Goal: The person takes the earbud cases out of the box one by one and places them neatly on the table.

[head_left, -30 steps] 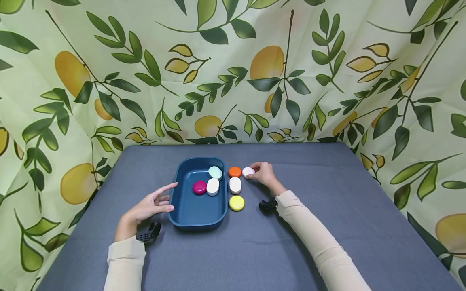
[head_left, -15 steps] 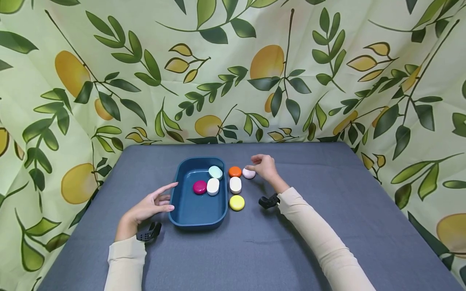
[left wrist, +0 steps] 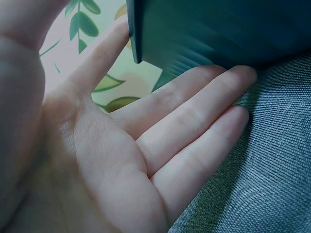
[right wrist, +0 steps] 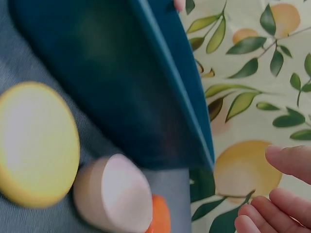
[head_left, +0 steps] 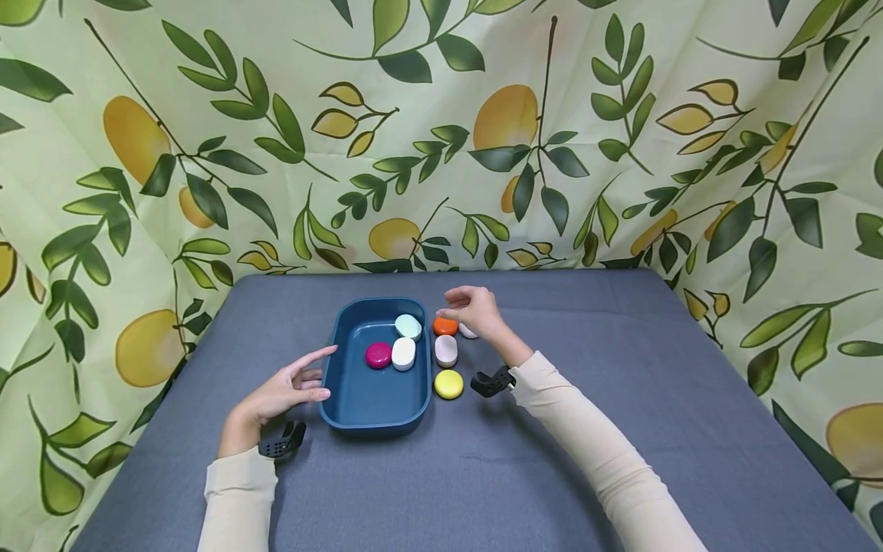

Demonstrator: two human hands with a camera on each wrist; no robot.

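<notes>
My left hand [head_left: 293, 387] rests against the left side of a deep blue tray [head_left: 375, 427]. In the left wrist view its straight fingers [left wrist: 189, 121] lie at the tray's wall, one fingertip at the rim. My right hand [head_left: 476, 310] hovers over an orange rounded piece [head_left: 445, 327], partly covering it, with nothing held. Its fingertips [right wrist: 277, 208] are loosely bent in the right wrist view, thumb apart. A pale pink piece [head_left: 466, 332] shows partly behind the hand. Nearer to me are a white oval piece [head_left: 446, 351] and a round yellow one [head_left: 449, 385].
Inside the tray lie a magenta piece [head_left: 378, 355], a white oval block [head_left: 403, 354] and a mint one [head_left: 408, 328]. A blue-grey cloth [head_left: 552, 475] covers the table. Behind it hangs a leaf-patterned curtain [head_left: 441, 92].
My right hand let go of the pale pink piece, lifted, and moved left over the orange one. The pale pink piece stays on the table. My left hand has not moved.
</notes>
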